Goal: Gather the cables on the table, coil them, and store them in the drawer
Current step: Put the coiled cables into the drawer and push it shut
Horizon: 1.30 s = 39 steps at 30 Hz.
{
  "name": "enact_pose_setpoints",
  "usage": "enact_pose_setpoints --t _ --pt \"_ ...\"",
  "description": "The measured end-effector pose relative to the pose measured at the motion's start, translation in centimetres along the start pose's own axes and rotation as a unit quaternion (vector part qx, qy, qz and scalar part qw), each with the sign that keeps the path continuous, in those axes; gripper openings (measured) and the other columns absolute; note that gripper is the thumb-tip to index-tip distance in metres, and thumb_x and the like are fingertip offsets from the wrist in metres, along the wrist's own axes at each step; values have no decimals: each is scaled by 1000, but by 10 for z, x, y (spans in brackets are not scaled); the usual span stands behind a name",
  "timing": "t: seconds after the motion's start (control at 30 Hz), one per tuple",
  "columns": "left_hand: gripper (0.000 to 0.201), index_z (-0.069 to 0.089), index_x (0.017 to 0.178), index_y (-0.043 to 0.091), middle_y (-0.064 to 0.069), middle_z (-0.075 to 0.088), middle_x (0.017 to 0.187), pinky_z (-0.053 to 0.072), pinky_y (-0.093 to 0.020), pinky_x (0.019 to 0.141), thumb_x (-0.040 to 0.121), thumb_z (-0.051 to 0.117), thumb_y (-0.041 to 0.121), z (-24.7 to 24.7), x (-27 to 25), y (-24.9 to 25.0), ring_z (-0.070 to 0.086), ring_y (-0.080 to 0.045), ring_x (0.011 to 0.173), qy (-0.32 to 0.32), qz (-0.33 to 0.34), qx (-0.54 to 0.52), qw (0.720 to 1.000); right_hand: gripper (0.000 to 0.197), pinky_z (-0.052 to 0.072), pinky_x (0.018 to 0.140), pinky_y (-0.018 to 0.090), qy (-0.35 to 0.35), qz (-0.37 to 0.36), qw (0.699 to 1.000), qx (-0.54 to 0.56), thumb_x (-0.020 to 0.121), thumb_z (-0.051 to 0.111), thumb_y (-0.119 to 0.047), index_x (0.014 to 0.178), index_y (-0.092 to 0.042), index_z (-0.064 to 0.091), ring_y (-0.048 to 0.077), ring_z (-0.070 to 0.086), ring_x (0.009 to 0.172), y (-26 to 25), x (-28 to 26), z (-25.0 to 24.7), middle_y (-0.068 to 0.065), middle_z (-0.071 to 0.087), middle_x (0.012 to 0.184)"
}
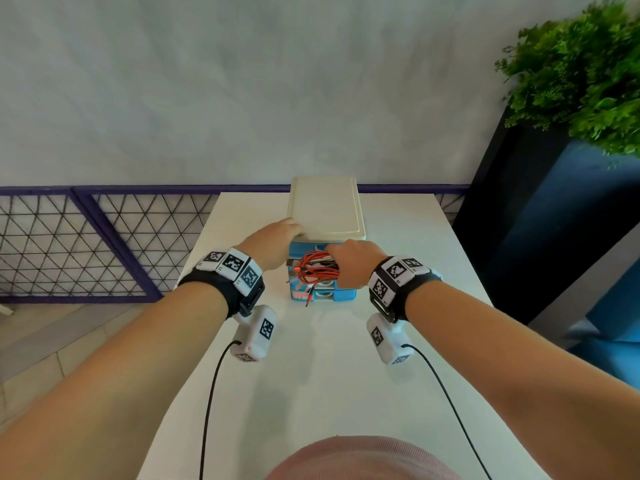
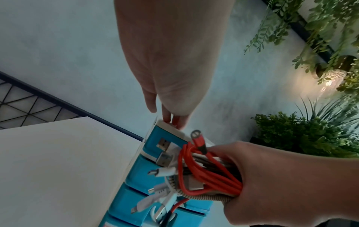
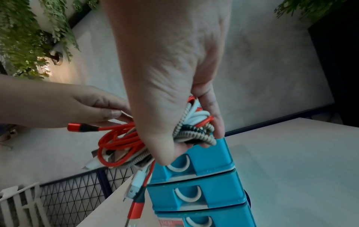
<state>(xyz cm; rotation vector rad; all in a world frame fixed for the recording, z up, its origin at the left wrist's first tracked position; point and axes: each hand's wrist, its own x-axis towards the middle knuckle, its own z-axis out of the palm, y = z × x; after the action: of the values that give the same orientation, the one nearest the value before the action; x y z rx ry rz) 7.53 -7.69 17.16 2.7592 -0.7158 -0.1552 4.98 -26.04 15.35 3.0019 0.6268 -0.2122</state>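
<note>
Bunching one tangled bundle of red, white and spiral-wrapped cables [image 1: 317, 271], the right hand [image 1: 351, 265] grips it with curled fingers in front of the blue plastic drawer unit with a cream top [image 1: 325, 209]; three drawer fronts show. The unit stands on a white table [image 1: 329, 375] by a grey wall. The left hand [image 1: 275, 244] rests straight fingers on the unit's top corner.

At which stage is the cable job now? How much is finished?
Done: the cables are gathered into one coiled bundle, and none lies on the table. In hand: the right hand grips the bundle in front of the blue drawer unit, and the left hand rests on its top edge. Left: all visible drawers look closed, so one must be opened and filled.
</note>
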Motion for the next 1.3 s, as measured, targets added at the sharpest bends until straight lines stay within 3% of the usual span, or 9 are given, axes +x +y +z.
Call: enact_pose_setpoints --t 0.2,0.3,0.4,0.57,0.73,0.87,1.0,1.2,1.3 --pt "32 65 110 10 -5 59 109 39 -27 83 89 46 -6 -3 14 -12 56 -24 103 3 1 12 1000 39 43 66 30 -16 -3 999 47 77 65 -26 114 -16 55 27 64 89 1 5 -5 6 66 101" --pt "20 66 108 10 -4 61 106 41 -27 85 92 55 13 -6 17 -12 57 -21 99 16 6 12 1000 38 42 62 25 -100 -29 991 87 74 70 -27 107 -19 54 16 58 76 7 -2 -20 1 63 95" --pt "25 64 107 12 -1 59 106 46 -31 86 82 68 16 -4 19 -11 57 -19 98 21 5 19 1000 34 41 59 20 -179 -45 973 139 75 71 -25 103 -23 53 10 57 71 16 -14 -39 -6 61 85" --pt "59 55 114 15 1 52 110 49 -41 86 64 84 30 1 25 -13 53 -23 101 -20 2 26 999 27 47 60 22 -150 15 966 209 77 68 -21 103 -17 59 13 60 66 32 -25 -71 1 67 84" --pt "108 30 136 12 -6 28 134 32 -45 106 53 86 52 4 19 -12 28 -28 125 -104 6 81 991 28 53 48 24 -62 146 949 272 76 65 -20 101 -8 58 20 66 64 31 -30 -80 8 64 82" --pt "117 20 143 14 -3 18 143 29 -44 110 54 84 55 -1 15 -9 17 -26 132 -133 -7 62 989 32 52 55 28 -14 202 975 86 81 60 -24 107 -6 54 20 64 69 7 -37 -65 3 60 80" --pt "120 19 142 16 3 17 141 27 -39 111 50 85 57 2 14 -12 15 -22 133 -131 -13 38 991 38 40 64 28 -16 186 980 -76 89 54 -19 122 -2 44 23 64 93 -18 -40 -40 5 61 109" --pt "125 13 146 18 6 14 144 28 -39 112 51 85 57 2 13 -13 11 -19 136 -129 -12 20 991 47 53 73 27 -75 210 967 -125 91 56 -15 131 3 38 20 64 100 -41 -23 -30 5 58 114" --pt "124 13 146 19 6 14 144 28 -42 113 52 83 58 2 11 -13 11 -19 136 -126 -7 23 992 40 48 59 28 -139 231 953 -140 89 60 -18 125 -4 51 17 62 88 -51 -6 -31 4 50 101"
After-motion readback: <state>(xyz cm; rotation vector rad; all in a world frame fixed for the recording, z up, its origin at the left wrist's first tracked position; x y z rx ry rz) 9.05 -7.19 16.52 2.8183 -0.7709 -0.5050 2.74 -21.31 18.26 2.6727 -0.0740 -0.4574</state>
